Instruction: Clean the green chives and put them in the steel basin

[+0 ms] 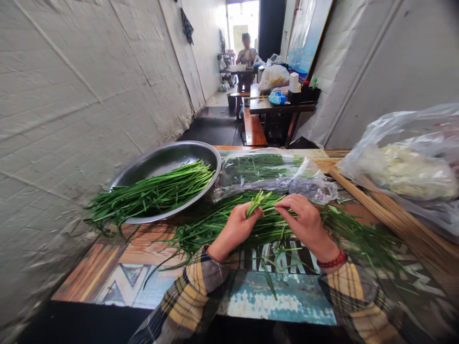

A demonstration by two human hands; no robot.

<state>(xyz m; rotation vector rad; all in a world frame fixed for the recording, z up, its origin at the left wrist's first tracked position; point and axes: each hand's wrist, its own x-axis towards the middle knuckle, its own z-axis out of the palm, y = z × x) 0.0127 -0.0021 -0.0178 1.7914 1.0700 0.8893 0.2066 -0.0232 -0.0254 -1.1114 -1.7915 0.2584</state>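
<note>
The person's L hand [236, 229] was closed round a small bunch of green stalks [256, 202], pale ends up, above the stalk pile [206, 232] on the patterned table [150, 239]. The R hand [304, 222], w/ a red bracelet [334, 261] at the wrist, had thumb & index tips together on 1 thin stem [269, 208] just beside the bunch. More greens [172, 188] lay in the metal basin [150, 165], some leaves over its rim. Behind the pile lay 1 clear bag [265, 167] w/ greens inside; 1 co-worker [245, 57] was in the bkgd.

Saw wooden sticks [362, 195] beside a clear plastic bag [412, 172], noticed an orange bench [253, 129] near a farther table [267, 106], glimpsed a person [245, 56] beyond
</note>
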